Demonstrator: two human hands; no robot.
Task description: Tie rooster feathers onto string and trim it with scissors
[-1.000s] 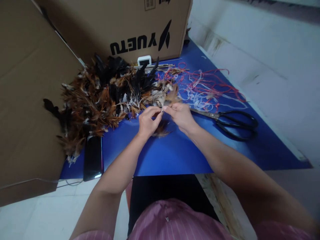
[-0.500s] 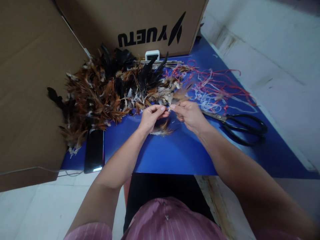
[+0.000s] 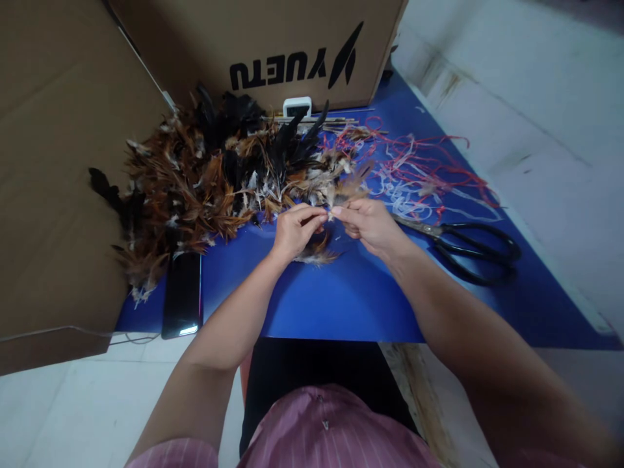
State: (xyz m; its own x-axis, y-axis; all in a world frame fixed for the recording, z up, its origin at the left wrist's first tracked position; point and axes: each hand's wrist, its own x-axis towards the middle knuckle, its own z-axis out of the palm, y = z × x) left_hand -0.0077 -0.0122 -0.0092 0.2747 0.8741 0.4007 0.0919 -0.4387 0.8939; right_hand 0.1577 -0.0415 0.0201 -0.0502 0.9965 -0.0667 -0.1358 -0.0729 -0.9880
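Note:
My right hand (image 3: pixel 368 224) pinches a brown feather (image 3: pixel 355 185) near its base, with the blurred vane pointing up and away. Facing it, my left hand (image 3: pixel 297 227) has thumb and forefinger pressed together right beside the feather's pale base; what lies between those fingertips is too small to make out. Below my left hand a loose brown feather (image 3: pixel 316 252) with pale fluff rests on the blue table (image 3: pixel 341 299). Just beyond both hands spreads a large pile of brown and black feathers (image 3: pixel 195 175).
Black-handled scissors (image 3: pixel 468 247) lie right of my right hand. Behind them is a tangle of red and white strings (image 3: pixel 414 162). Thin sticks (image 3: pixel 336 121) and a small white device (image 3: pixel 297 104) sit before a cardboard box (image 3: pixel 273 39). A phone (image 3: pixel 182 296) lies at left.
My left hand has turned slightly, its fingertips staying close to the feather's base. My right hand keeps its pinch on the feather and has hardly moved.

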